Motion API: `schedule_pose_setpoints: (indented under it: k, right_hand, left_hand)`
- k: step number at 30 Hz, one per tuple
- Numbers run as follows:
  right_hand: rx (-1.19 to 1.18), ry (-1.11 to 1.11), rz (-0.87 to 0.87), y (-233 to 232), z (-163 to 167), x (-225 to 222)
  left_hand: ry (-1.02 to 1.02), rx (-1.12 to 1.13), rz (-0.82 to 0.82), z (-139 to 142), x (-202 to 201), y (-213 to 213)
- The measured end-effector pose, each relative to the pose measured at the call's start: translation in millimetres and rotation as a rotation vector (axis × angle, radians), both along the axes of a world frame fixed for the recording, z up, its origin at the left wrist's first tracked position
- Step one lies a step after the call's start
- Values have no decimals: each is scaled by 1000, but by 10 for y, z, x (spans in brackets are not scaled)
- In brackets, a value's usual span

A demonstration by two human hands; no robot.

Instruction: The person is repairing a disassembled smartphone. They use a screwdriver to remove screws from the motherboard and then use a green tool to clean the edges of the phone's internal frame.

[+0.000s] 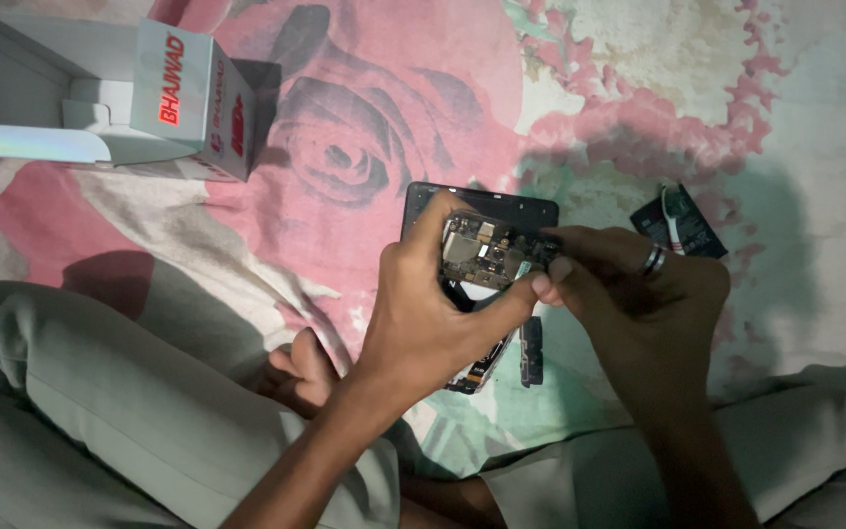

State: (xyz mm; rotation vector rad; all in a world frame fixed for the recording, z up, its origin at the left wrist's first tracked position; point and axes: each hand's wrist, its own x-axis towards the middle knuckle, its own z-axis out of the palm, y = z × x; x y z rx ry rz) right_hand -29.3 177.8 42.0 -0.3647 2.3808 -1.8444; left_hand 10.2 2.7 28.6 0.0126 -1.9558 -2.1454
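Mid-frame, the left hand (423,313) curls around an opened phone (487,257), gripping it with circuit boards exposed. The right hand (638,304), ringed, pinches narrow at its upper edge. A small dark part (532,353) lies just below.

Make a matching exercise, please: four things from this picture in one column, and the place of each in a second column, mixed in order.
Things:
1. opened phone
2. white box
3. dark flat part
4. ring

Places:
A. at the top left, on the flowered cloth
B. on a finger of the right hand
C. held between the left hand and the right hand
D. lying on the cloth, beyond the right hand

Pairs: 1-C, 2-A, 3-D, 4-B
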Motion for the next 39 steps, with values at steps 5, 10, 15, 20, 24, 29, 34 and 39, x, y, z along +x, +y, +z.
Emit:
schedule_pose_setpoints:
  k: [5,10,15,20,24,29,34,39]
  right_hand:
    - [33,12,-26,-12,-5,3]
    - [194,99,-54,-8,8,11]
    - [253,169,-62,-35,45,12]
    - [131,96,-42,-59,76,3]
    - [201,129,-35,-45,89,-4]
    - [229,166,-17,-22,81,-14]
    - [253,174,-27,7,55,-28]
    - [220,150,-28,32,8,-28]
  left_hand:
    - [-48,-96,35,-12,-1,-8]
    - [-106,-143,45,-9,-4,-4]
    - [-46,-98,33,-13,3,-6]
    - [-29,-61,13,-22,1,-14]
    - [-61,-91,25,-24,-5,-12]
    - [-35,-89,13,-30,4,-22]
    - [-51,-73,14,-35,1,-1]
    - [-38,-104,19,-29,7,-2]
